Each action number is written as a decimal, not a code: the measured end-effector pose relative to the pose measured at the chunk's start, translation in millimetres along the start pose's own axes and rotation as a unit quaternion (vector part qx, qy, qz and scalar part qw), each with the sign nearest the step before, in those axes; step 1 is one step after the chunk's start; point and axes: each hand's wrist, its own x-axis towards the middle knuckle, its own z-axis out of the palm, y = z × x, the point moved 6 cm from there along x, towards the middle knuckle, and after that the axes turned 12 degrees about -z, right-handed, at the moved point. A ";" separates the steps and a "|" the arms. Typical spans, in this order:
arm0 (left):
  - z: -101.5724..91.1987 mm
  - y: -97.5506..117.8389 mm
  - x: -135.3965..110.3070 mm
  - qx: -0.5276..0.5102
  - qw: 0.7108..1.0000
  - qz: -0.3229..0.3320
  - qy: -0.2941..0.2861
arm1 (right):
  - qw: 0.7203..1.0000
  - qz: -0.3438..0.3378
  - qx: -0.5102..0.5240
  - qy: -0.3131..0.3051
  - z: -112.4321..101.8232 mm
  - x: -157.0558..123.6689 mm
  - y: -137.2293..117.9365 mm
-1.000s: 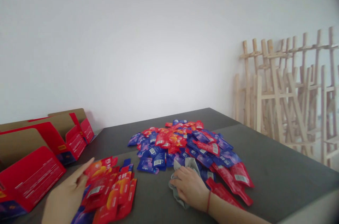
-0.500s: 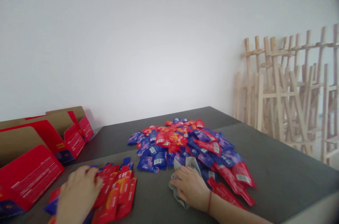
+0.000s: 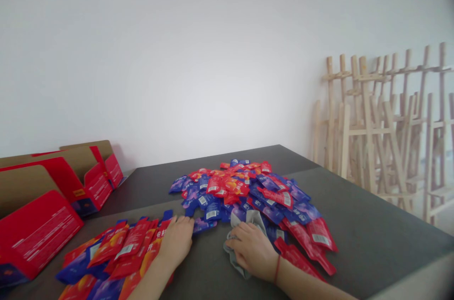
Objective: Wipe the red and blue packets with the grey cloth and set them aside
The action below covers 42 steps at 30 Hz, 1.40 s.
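1. Left hand (image 3: 178, 239) is palm down, fingers close together, tips at the near edge of the big pile; I can't tell whether I'm pinching a pouch. Right hand (image 3: 253, 248) lies palm down on cloth, fingers bent and close together; can't tell if any fold is pinched.
2. Pale wall (image 3: 177, 64): well beyond both hands, fills the upper view.
3. Dark table (image 3: 358, 234): under both hands, runs out ahead and off to the right of my right hand.
4. Wooden frames (image 3: 367, 125): well apart from my grip, ahead and right, past the table edge, easel-like.
5. Red cardboard boxes (image 3: 44, 234): left of my left hand, top flaps up, brown inside.
6. Main pile of pouches (image 3: 230, 186): just ahead of both hands, red and blue mixed, overlapping. Its near-right end runs past my right hand, red pouches (image 3: 321, 235) there.
7. Smaller batch of pouches (image 3: 117, 248): directly left of my left hand, laid overlapping; my forearm covers its right side.
8. Grey cloth (image 3: 232, 255): bunched beneath my right hand, a fold rising beyond the fingers.
9. Blue-purple pouch (image 3: 205, 226): just right of my left fingertips, lying flat, partly hidden.
10. Red band (image 3: 277, 269): around my right wrist.
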 end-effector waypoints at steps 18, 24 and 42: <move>95.1 30.9 -62.9 -0.499 0.832 -0.129 -0.205 | 0.996 -0.060 0.061 -0.018 -12.7 20.4 -48.6; 98.1 29.7 -63.6 -0.533 0.814 -0.124 -0.197 | 0.993 0.092 0.018 -0.065 -4.8 24.6 -9.5; 72.4 15.7 -65.7 -0.515 0.840 -0.124 -0.115 | 0.990 0.124 0.053 -0.041 -4.7 22.6 -10.1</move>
